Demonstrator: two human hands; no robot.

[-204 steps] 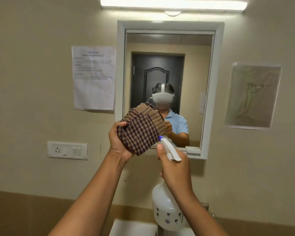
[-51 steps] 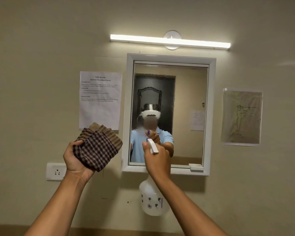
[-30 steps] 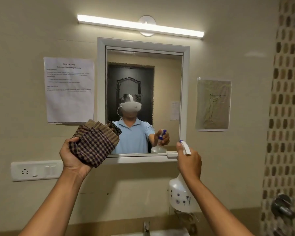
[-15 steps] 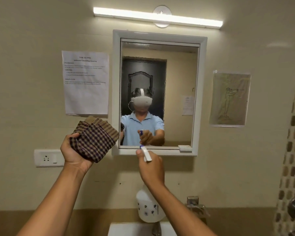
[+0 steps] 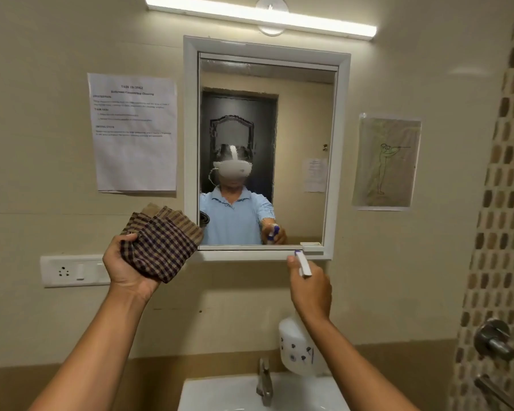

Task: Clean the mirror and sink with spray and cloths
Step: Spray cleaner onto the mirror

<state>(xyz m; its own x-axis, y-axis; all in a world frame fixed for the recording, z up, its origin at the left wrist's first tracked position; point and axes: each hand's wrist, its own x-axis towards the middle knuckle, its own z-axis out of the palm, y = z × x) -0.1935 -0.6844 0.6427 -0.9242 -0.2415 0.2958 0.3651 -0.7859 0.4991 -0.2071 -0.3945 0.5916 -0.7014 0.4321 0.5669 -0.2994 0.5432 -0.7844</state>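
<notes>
A white-framed mirror (image 5: 303, 114) hangs on the beige wall, its left half blurred by wet spray. My left hand (image 5: 128, 269) is raised at the mirror's lower left corner, shut on a folded brown and purple checked cloth (image 5: 163, 241). My right hand (image 5: 310, 289) is just below the mirror's lower right corner, gripping a white spray bottle (image 5: 297, 350) whose nozzle points at the frame's bottom edge. The white sink (image 5: 220, 393) sits below with a metal tap (image 5: 264, 381) at its back.
A printed paper sheet (image 5: 134, 132) hangs left of the mirror and a drawing (image 5: 386, 161) right of it. A socket and switch plate (image 5: 72, 271) is on the wall at left. A tiled wall with metal valve fittings (image 5: 493, 341) stands at right.
My right hand with the spray bottle has moved right, from under the mirror's middle to under its lower right corner. The mirror's left half has become wet and blurred. My left hand keeps the cloth raised.
</notes>
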